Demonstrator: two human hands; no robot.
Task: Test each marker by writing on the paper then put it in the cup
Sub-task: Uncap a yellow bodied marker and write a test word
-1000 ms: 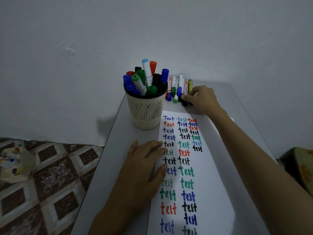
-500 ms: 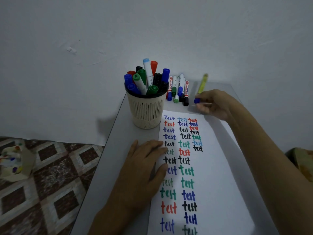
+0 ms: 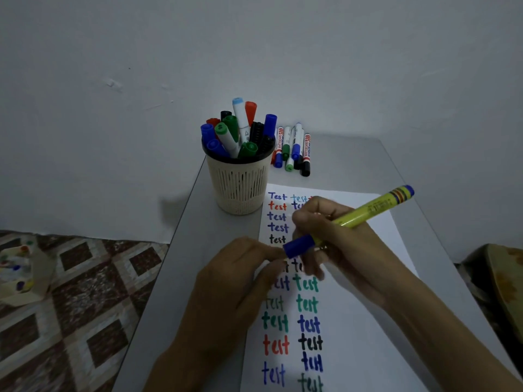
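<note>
Now, nearest to the viewer, the left hand [image 3: 226,284] no longer lies flat on the paper [image 3: 368,321] as it did half a second ago. It has lifted and come to the middle of the sheet. Its fingertips [image 3: 266,250] are curled toward the end of the blue cap [image 3: 298,246] and seem to reach it. The picture is blurred there, so I cannot tell if this grip already pinches the cap or only touches it.

Just behind, the right hand [image 3: 348,250] has its grip closed around the barrel of the yellow marker [image 3: 368,212], close to the cap. One second ago this hand was picking the marker from the far end of the worktop [image 3: 215,227]. It has now brought the marker over the written columns, tilted, with the tail up and to the right. The marker is in the air above the paper and is not yet uncapped.

I judge that the step in hand is pulling off the cap, with the test word coming after that. The sheet has free space beside the columns.

Farther away, the cup [image 3: 240,188] stands on the worktop just beside the top left corner of the paper, full of tested markers [image 3: 240,128]. Behind it to the right, the row of markers [image 3: 294,148] is shorter by one. Probably a few tests remain.
</note>
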